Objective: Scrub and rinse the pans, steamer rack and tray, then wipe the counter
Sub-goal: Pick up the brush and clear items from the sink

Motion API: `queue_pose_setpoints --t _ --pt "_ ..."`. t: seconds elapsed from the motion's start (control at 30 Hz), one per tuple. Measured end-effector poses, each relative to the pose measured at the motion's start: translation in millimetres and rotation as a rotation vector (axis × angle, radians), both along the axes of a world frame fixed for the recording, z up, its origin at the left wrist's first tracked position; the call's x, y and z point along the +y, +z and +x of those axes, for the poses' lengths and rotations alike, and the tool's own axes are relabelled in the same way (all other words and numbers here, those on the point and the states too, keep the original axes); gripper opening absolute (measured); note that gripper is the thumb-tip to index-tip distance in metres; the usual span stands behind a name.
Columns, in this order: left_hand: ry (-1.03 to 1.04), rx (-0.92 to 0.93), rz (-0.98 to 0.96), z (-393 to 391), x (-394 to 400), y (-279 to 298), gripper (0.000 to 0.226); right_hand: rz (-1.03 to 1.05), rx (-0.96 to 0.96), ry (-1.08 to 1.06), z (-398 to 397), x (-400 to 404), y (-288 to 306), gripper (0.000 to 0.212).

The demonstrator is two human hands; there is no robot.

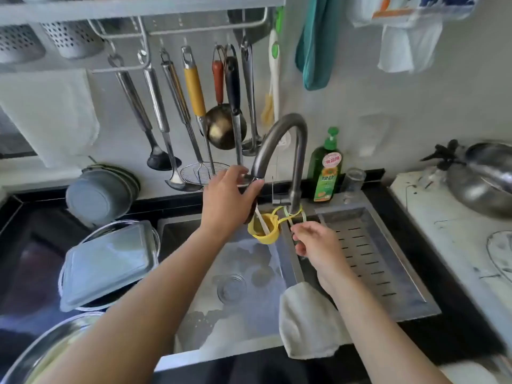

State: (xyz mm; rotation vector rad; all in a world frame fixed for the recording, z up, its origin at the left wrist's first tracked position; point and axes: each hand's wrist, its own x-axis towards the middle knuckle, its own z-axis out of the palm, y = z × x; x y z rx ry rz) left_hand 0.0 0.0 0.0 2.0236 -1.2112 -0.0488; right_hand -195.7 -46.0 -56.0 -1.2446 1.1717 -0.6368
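My left hand (230,195) grips the mouth end of the curved grey faucet (288,139) above the sink basin (249,295). My right hand (315,245) is lower right, its fingers curled on a green strap (291,217) looped round the faucet's base. A yellow hanging cup (263,231) dangles from the same loops between my hands. An upturned rectangular tray (108,261) lies on a round wire steamer rack (155,231) on the left counter. A steel pan (41,353) sits at the bottom left. A white cloth (304,322) drapes over the sink divider.
Grey pans (99,195) lean on the back wall at left. Ladles and strainers (171,120) hang above the sink. A green dish-soap bottle (327,170) and a glass (353,184) stand behind a slotted drain tray (368,253). A steel wok (484,181) sits on the right counter.
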Motion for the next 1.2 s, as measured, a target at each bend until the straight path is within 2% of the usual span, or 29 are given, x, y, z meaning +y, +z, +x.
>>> queue_pose_setpoints --t 0.1,0.2,0.37,0.53,0.63,0.77,0.9,1.03,1.2 --pt "0.002 -0.061 0.034 13.4 -10.4 -0.6 0.038 0.031 0.031 -0.003 -3.6 -10.5 -8.8 0.011" --pt "0.095 -0.105 0.056 27.9 -13.8 -2.6 0.037 0.071 0.035 -0.007 -5.9 -18.9 -18.6 0.011" --pt "0.233 -0.317 0.067 43.5 -31.6 2.2 0.023 0.107 0.104 0.059 -4.3 -30.8 -34.4 0.015" --pt "0.274 -0.167 0.068 44.4 -34.7 0.3 0.028 0.071 0.224 0.185 14.3 -48.8 -55.7 0.016" --pt "0.215 -0.146 0.042 30.9 -15.4 -22.9 0.023 0.023 0.341 0.299 40.6 -64.6 -78.3 0.018" --pt "0.187 -0.090 0.300 39.2 24.6 -67.9 0.014 -0.192 0.536 0.430 95.3 -94.5 -112.9 0.025" --pt "0.244 0.016 0.540 77.1 64.6 -88.2 0.015 -0.405 0.798 0.448 149.2 -123.0 -149.9 0.025" --pt "0.268 0.058 0.594 101.5 87.1 -87.2 0.019 -0.450 0.939 0.417 177.7 -135.8 -171.6 0.022" --pt "0.251 0.147 0.641 103.9 102.6 -92.7 0.018 -0.444 0.970 0.408 182.3 -140.7 -195.6 0.025"
